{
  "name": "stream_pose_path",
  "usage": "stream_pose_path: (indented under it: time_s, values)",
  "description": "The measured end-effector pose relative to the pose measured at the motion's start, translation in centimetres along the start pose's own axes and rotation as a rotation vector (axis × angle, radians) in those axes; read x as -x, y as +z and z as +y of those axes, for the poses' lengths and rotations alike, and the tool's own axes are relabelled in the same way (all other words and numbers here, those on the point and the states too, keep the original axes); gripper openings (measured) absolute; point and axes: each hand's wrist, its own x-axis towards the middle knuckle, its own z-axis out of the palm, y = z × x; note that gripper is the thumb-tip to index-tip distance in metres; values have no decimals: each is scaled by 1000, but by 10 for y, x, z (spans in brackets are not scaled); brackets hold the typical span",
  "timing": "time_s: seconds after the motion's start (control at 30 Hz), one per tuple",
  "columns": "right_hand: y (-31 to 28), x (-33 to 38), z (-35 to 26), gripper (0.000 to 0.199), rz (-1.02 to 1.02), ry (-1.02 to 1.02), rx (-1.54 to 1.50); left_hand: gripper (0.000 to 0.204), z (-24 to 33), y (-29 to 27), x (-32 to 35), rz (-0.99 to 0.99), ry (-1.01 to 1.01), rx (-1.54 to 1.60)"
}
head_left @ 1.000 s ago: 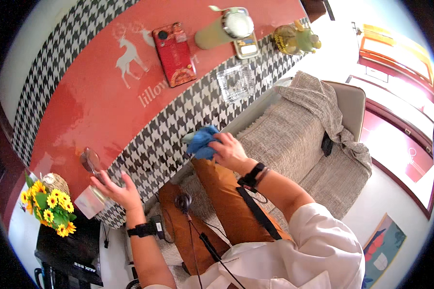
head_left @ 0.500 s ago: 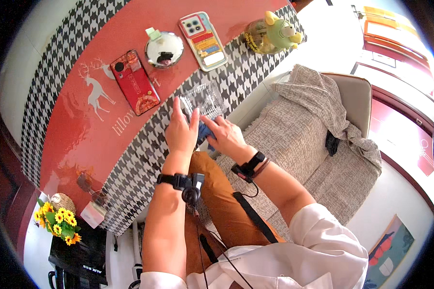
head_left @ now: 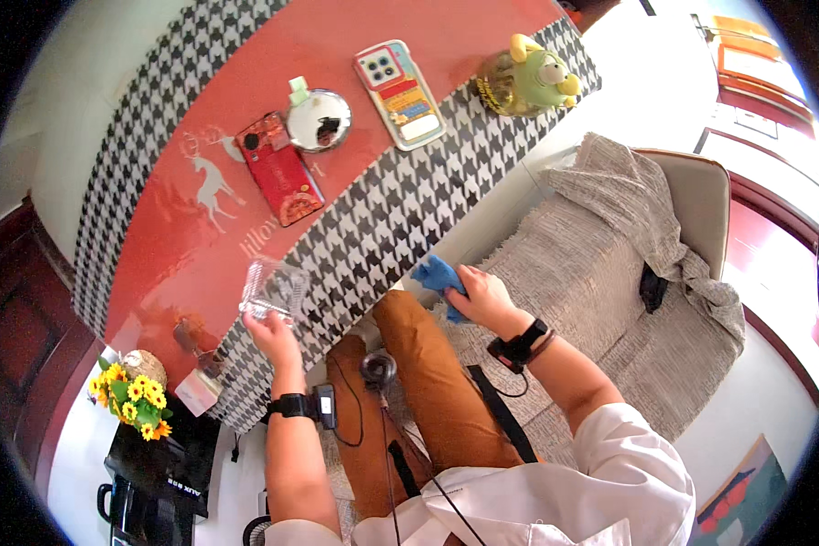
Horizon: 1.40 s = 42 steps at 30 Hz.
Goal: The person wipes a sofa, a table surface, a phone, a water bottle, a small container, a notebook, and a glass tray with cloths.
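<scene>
A clear plastic box [head_left: 275, 286] is at the table's near edge on the left, over the black-and-white cloth border. My left hand [head_left: 273, 338] grips its near side, fingers closed on it. Off the table's edge, above the sofa seat, my right hand [head_left: 485, 297] clutches a crumpled blue cloth [head_left: 439, 275]. Part of the cloth hangs below the fingers. Beyond the box lies a red phone [head_left: 280, 170], touching or close to a round mirror [head_left: 319, 120] with a pale green clip-like piece [head_left: 298, 89] at its rim.
A phone in a colourful case [head_left: 399, 95] and a green cartoon-topped jar [head_left: 530, 77] stand farther along the red table [head_left: 177, 232]. Sunglasses [head_left: 196, 338] and yellow flowers [head_left: 136, 400] are at the left end. To the right is a covered sofa [head_left: 591, 241].
My hands have moved apart. The left has carried the clear box leftward along the table edge; the right has swung right with the blue cloth. The whole view has shifted a little.
</scene>
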Motion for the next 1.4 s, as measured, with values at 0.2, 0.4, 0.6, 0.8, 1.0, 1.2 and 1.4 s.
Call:
stream_pose_path:
  time_s: [0.2,0.4,0.6,0.8,1.0,1.2,1.4]
  values:
    - [0,32,-19,31,-165,-150,168,54,-32,-49,-64,154,-160,169]
    - [-34,96,-51,32,-233,-103,268,54,-23,-75,-71,16,9,173]
    - [-79,201,-83,32,-260,-60,403,36,-52,-144,-20,-217,73,134]
    - [-114,313,-111,31,-200,111,312,22,-70,-211,42,-381,144,-2]
    - [-132,364,-107,27,43,179,221,16,-28,-229,80,-388,184,-52]
    - [-167,380,-72,24,179,209,24,16,40,-212,59,-476,470,-259]
    - [-227,399,22,19,309,321,-14,24,194,-114,165,-635,484,-313]
